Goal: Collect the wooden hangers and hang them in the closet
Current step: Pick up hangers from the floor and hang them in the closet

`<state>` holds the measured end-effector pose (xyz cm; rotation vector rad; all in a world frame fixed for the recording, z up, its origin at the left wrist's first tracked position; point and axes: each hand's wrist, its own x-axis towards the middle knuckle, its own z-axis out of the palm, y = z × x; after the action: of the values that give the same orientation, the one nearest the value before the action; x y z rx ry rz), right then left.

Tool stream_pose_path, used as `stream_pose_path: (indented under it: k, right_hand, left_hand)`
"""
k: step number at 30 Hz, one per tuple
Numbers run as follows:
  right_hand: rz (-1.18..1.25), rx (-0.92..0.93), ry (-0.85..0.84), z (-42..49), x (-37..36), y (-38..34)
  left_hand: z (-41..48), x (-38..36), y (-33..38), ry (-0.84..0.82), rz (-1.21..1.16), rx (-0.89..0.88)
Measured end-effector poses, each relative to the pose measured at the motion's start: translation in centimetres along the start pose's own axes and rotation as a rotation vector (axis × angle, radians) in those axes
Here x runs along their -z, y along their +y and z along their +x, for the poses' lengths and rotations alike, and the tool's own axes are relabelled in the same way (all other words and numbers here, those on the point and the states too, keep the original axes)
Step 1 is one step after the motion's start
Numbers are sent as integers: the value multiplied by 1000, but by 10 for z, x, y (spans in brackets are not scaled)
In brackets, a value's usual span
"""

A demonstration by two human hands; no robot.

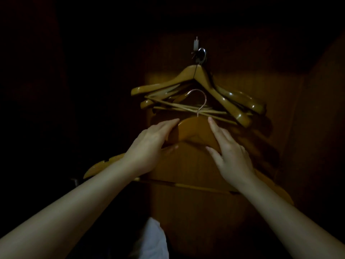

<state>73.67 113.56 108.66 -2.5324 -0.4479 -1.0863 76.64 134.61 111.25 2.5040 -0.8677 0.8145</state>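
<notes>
Head view: left hand point(149, 144) and right hand point(229, 148) both clasp wooden hanger point(194, 129); hanging step, next lift its hook point(200, 101) onto wall hook point(200, 55).

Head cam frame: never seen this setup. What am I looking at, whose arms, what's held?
There is no robot here. A person wears one wide-angle camera on the head, so the view looks forward and down along their own bare arms. The scene is a dark closet with a wooden back panel. A metal wall hook on that panel already carries a bunch of hanging wooden hangers. The left hand and the right hand grip one more wooden hanger, the held hanger, on either side of its neck, its wire hook pointing up toward the wall hook but not on it yet. Something white sits at the bottom edge; too dim to identify.
</notes>
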Motion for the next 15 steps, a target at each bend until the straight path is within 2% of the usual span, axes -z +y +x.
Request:
stream_pose_path:
  k: [4, 11, 15]
  right_hand:
    - [-69, -50, 31, 44, 16, -6]
    - [-133, -157, 103, 118, 34, -8]
    - [-139, -223, 81, 149, 40, -3]
  left_hand:
    - [39, 17, -16, 65, 25, -55]
    - [127, 49, -38, 275, 303, -214]
    - [173, 53, -48, 278, 427, -246]
